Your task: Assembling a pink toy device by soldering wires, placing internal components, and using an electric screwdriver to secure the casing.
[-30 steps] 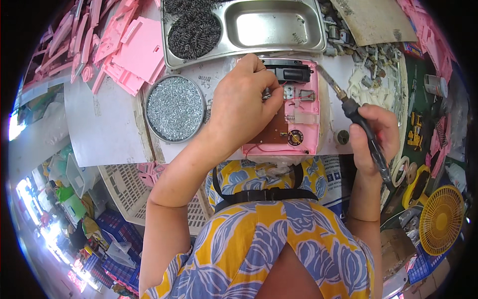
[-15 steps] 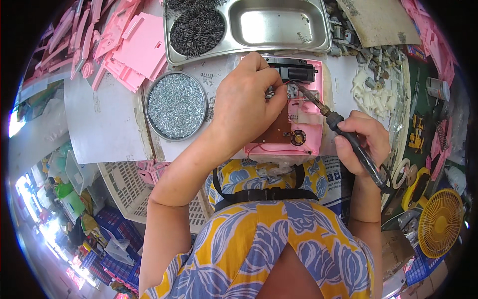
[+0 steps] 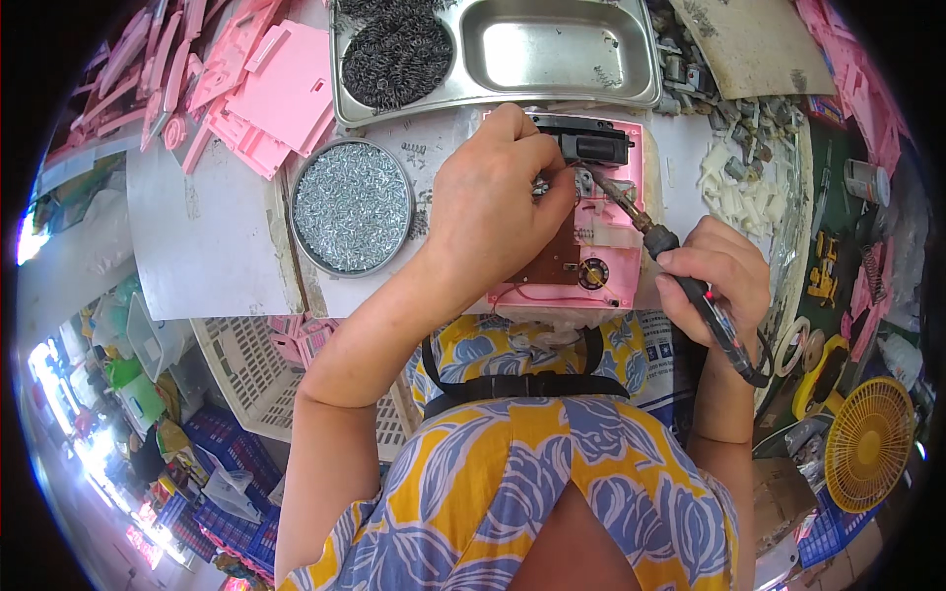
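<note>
A soldering iron is gripped in my right hand, its handle slanting down to the right. Its tip reaches the metal parts below the black module in an open pink plastic casing. My left hand is closed in a pinch over the casing's left side, by the iron's tip; what the fingertips hold is hidden. Inside the casing are a brown circuit board, thin red wires and a small round part. My left hand covers part of the board.
Left of the casing stands a round tin of small screws. A steel tray with dark springs lies behind. Pink plastic panels are heaped at far left. White plastic pieces and small motors lie right. A white basket sits below the table edge.
The view has shifted slightly. The iron's handle has turned a little in my right hand, while its tip stays at the same spot in the casing. My left hand keeps its pinch.
</note>
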The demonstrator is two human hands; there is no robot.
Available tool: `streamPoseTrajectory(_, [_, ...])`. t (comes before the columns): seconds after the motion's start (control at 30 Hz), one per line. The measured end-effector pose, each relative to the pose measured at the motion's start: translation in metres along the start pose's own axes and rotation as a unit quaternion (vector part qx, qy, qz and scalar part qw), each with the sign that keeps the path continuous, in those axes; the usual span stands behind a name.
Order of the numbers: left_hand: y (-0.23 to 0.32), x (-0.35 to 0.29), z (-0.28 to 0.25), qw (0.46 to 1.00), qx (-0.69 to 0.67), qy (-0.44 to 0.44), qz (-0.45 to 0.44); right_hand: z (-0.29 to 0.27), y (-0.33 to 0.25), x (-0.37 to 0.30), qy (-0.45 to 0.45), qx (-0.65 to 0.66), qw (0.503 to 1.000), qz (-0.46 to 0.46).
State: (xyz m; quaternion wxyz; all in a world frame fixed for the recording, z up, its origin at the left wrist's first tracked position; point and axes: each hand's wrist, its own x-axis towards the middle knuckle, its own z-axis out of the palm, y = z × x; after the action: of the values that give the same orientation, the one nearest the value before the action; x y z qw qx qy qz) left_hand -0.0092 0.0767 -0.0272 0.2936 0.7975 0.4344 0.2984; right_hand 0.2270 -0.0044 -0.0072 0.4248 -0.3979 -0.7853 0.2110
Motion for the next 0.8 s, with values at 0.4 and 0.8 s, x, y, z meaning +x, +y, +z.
streamPoseTrajectory(0.4, [0.001,0.000,0.002,1.000,0.006,0.006,0.002,-0.002,0.004,0.008,-0.013,0.011,0.999,0.039])
streamPoseTrajectory(0.8, [0.004,0.001,0.005,0.999,0.050,0.015,0.003,0.001,0.006,0.009,-0.001,0.019,0.999,0.038])
